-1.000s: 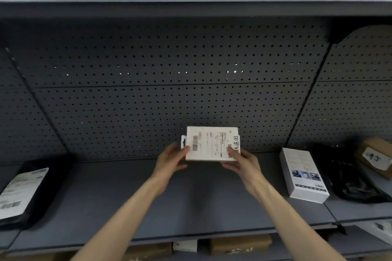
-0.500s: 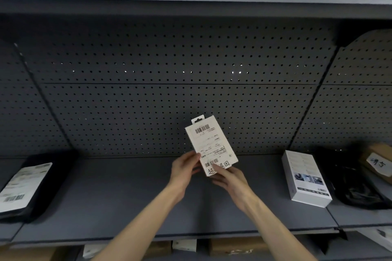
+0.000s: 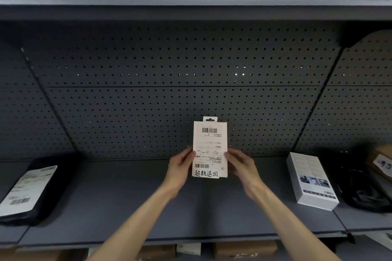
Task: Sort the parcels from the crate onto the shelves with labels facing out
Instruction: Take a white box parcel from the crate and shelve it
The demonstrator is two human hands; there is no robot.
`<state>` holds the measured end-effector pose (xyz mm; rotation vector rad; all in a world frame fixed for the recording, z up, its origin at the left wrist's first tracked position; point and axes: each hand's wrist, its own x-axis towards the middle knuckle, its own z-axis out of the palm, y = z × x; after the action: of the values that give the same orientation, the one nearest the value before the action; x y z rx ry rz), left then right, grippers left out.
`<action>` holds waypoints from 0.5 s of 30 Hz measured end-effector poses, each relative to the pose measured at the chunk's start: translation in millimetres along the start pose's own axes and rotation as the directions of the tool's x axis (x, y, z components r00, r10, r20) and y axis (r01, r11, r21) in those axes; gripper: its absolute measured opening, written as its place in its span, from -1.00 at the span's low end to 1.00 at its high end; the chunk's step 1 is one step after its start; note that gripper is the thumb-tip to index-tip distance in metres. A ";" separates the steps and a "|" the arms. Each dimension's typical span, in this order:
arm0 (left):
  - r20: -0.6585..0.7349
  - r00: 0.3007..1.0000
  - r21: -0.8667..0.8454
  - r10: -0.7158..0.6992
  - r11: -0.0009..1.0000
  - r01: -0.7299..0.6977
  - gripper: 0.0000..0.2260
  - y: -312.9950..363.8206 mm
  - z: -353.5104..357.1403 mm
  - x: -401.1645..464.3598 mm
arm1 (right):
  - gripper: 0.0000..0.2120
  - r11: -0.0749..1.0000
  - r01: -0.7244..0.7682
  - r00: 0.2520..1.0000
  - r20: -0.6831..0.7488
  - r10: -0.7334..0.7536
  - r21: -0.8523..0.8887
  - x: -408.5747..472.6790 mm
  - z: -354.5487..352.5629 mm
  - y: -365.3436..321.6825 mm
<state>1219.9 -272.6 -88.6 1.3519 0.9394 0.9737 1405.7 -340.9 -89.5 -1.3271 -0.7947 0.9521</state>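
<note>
A small white parcel (image 3: pixel 210 146) stands upright near the back of the grey shelf (image 3: pixel 127 207), against the perforated back panel. Its shipping label with barcodes and handwritten black characters faces me. My left hand (image 3: pixel 180 172) grips its lower left edge, thumb on the front. My right hand (image 3: pixel 241 168) holds the lower right edge the same way. Its bottom edge is at the level of the shelf surface; I cannot tell whether it touches.
A black bag (image 3: pixel 31 190) with a white label lies at the shelf's left end. At the right lie a white box (image 3: pixel 309 180), a black bag (image 3: pixel 364 186) and a brown box (image 3: pixel 381 161). Brown boxes (image 3: pixel 244 249) sit on the shelf below. Another shelf (image 3: pixel 191 6) hangs overhead.
The parcel has turned from lying sideways, through a tilt, to upright with the label facing me. Both hands shifted to its lower side edges.
</note>
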 end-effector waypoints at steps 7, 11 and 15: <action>-0.018 1.000 0.008 0.025 1.000 -0.024 -0.77 -0.5 -6.1 1.3 | -0.88 0.999 0.046 0.999 -0.009 -0.046 -0.010 3.0 7.3 0.4; -0.019 0.999 0.014 0.035 0.999 -0.034 -0.75 2.9 -7.8 2.3 | -0.86 0.997 0.061 0.998 -0.017 -0.062 -0.045 5.6 8.9 -0.3; -0.013 0.999 0.021 0.041 0.999 -0.040 -0.75 6.0 -9.0 1.3 | -0.86 0.997 0.064 0.998 -0.022 -0.066 -0.051 8.3 11.0 0.5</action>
<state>1211.8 -268.5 -82.7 1.3878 0.9371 1.0074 1399.3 -328.8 -89.4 -1.3453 -0.8429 0.8683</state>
